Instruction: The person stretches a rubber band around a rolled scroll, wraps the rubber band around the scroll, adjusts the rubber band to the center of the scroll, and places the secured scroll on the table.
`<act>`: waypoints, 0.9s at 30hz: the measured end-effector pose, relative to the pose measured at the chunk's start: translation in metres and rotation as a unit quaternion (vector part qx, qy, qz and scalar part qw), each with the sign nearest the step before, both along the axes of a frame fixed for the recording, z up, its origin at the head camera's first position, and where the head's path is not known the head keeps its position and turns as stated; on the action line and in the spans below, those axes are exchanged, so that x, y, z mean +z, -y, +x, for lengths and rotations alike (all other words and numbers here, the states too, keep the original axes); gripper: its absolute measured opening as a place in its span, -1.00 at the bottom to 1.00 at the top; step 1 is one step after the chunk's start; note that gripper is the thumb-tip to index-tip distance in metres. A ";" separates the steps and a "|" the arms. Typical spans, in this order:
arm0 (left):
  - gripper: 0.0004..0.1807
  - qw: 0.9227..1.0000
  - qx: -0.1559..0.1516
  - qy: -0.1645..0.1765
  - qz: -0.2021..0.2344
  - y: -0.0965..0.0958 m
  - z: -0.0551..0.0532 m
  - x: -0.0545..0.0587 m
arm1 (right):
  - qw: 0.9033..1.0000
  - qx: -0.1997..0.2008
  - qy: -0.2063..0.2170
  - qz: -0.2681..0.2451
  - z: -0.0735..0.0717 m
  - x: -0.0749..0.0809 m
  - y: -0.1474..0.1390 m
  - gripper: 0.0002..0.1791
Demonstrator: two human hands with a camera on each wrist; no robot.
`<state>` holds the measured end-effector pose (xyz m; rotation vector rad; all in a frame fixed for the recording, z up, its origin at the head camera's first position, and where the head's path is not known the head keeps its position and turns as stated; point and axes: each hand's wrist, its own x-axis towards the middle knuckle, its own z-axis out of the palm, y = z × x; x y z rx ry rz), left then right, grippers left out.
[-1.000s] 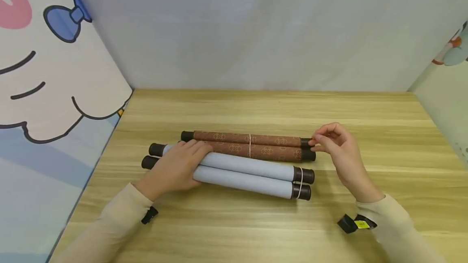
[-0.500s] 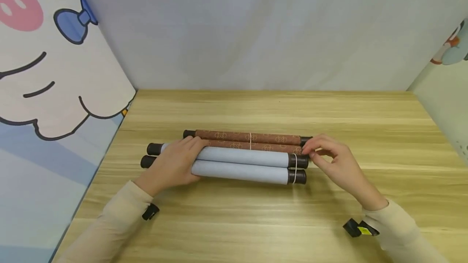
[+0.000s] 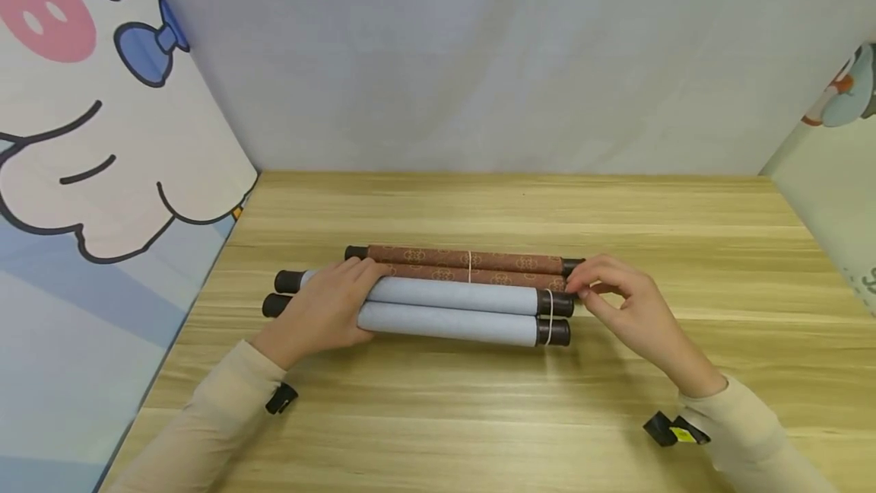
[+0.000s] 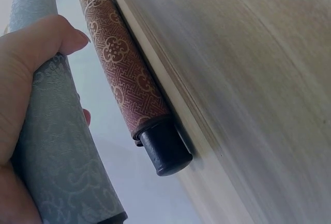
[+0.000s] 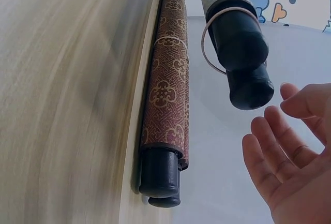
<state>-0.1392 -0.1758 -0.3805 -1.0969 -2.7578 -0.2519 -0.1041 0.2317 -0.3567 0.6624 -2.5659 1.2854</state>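
Note:
My left hand (image 3: 327,314) grips a light blue double-rolled scroll (image 3: 452,294) with dark end knobs, near its left part. In the right wrist view that scroll is raised off the table, and a thin elastic band (image 5: 206,38) loops loosely round its knobs at the right end. Behind it, a brown patterned scroll (image 3: 506,259) with black knobs lies on the table, a similar band round its middle. Beside the blue scroll's right end is my right hand (image 3: 630,310), fingers loosely bent, holding nothing. The right wrist view shows a small gap between its fingertips and the knobs.
The wood-grain table (image 3: 438,417) reaches back to a pale grey curtain (image 3: 479,59). A cartoon-printed panel (image 3: 137,173) stands along the left side, and a pale green printed panel (image 3: 835,189) along the right. Each wrist carries a small black device.
The blue scroll's right end has swung up and away from me, now overlapping part of the brown scroll in view. My right hand has shifted slightly left, closer to the blue scroll's knobs.

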 end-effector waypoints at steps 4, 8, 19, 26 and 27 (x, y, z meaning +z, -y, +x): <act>-0.15 1.000 0.003 0.007 -0.003 0.000 0.000 0.000 | 0.999 0.041 -0.009 0.012 -0.001 -0.003 -0.002 -0.63; -0.15 1.000 0.002 0.007 -0.007 -0.001 0.000 -0.001 | 0.989 0.112 -0.061 0.072 -0.004 -0.007 0.001 -0.56; -0.12 0.992 -0.093 -0.041 -0.077 -0.020 0.012 -0.013 | 0.984 0.144 0.063 -0.083 0.001 -0.005 0.030 -0.96; -0.15 0.994 -0.072 -0.047 -0.064 -0.020 0.016 -0.009 | 0.960 0.092 0.264 -0.035 -0.018 0.004 0.013 -0.77; -0.14 0.994 -0.067 -0.049 -0.069 -0.018 0.015 -0.008 | 0.946 0.115 0.301 -0.035 -0.019 0.004 0.010 -0.71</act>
